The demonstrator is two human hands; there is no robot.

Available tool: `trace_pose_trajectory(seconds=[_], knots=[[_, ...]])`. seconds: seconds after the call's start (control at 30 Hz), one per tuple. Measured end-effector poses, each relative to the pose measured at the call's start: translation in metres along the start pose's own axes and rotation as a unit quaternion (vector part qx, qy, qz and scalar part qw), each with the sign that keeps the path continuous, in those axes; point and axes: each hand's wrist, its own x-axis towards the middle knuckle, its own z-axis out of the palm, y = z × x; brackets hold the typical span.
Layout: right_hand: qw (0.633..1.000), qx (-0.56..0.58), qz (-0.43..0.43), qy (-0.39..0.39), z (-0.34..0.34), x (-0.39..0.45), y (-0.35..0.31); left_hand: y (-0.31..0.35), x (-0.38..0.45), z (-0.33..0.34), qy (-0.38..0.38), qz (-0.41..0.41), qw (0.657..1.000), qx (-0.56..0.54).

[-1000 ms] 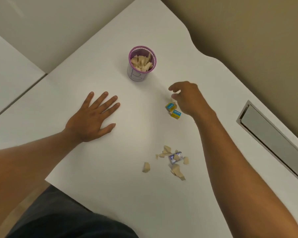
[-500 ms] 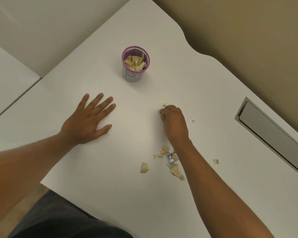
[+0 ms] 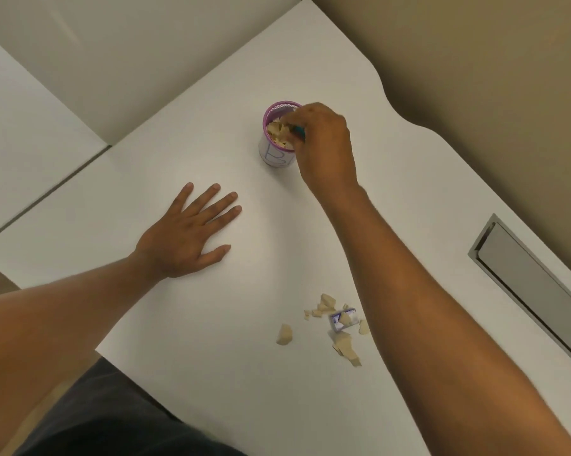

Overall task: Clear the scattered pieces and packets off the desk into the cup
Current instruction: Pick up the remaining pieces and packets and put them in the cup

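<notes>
The right hand [image 3: 323, 146] reaches over the purple-rimmed cup [image 3: 279, 139] at the far middle of the white desk [image 3: 185, 340], fingers bunched together over the cup's right rim and pinched on a small teal-edged packet [image 3: 299, 133], only a sliver of which shows. The cup stands upright and is filled nearly to the top with beige pieces, with a blue letter drawn on its white side. The left hand [image 3: 187, 238] lies flat on the desk, palm down, fingers spread and holding nothing, to the near left of the cup. Toward the near right, just left of the right forearm, a scatter of beige broken pieces [image 3: 341, 334] lies around a small blue-and-white packet [image 3: 343, 320]; one piece [image 3: 284, 334] sits slightly apart on the left. A grey metal cable hatch [image 3: 534, 287] is set into the desk at the far right edge.
</notes>
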Motion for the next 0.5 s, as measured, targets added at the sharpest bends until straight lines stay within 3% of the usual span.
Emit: trace_pose_trajectory(seconds=[0.17,0.4,0.5], knots=[[0.971,-0.152,0.014,-0.183,0.010,0.039,-0.003,0.000,0.000,0.001,0.008,0.000,1.000,-0.001],[0.936,-0.229,0.043,-0.263,0.024,0.055,-0.012,0.000,0.000,0.000,0.003,-0.002,1.000,-0.005],[0.941,-0.219,0.038,-0.257,0.022,0.056,-0.013,0.000,0.000,-0.001,0.004,0.000,1.000,-0.006]])
